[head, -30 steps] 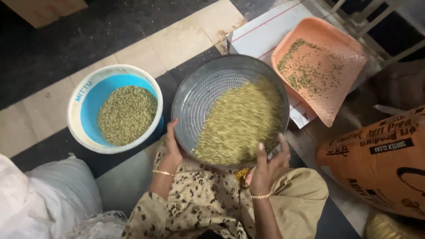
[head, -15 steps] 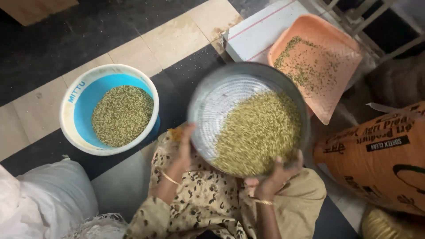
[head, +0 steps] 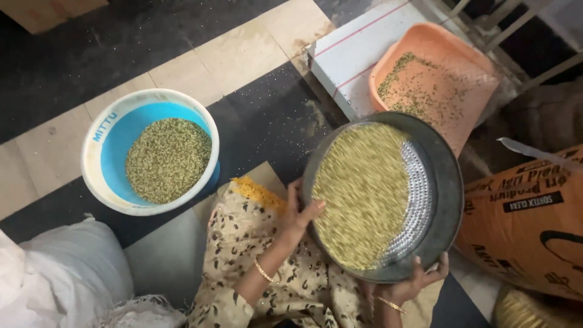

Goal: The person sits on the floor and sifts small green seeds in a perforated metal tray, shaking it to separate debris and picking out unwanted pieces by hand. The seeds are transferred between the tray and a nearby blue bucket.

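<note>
Gripping a round metal sieve (head: 425, 200) by its rim, the left hand (head: 300, 212) closes its fingers over the near-left edge and the right hand (head: 419, 279) cups the lower edge; the sieve is tilted, with greenish grain (head: 361, 194) heaped on its left half. Right of the sieve lies an orange sack (head: 528, 225) with black printing and a black label strip. Above the sieve, an orange scoop tray (head: 449, 79) with scattered grain rests on a white box (head: 352, 61) with thin red lines. Left of the sieve stands a blue-lined white tub (head: 100, 176) holding grain, lettered on its rim. Below the tub sits a white sack (head: 61, 279). Underneath, the floor (head: 231, 54) is beige and black tile.
</note>
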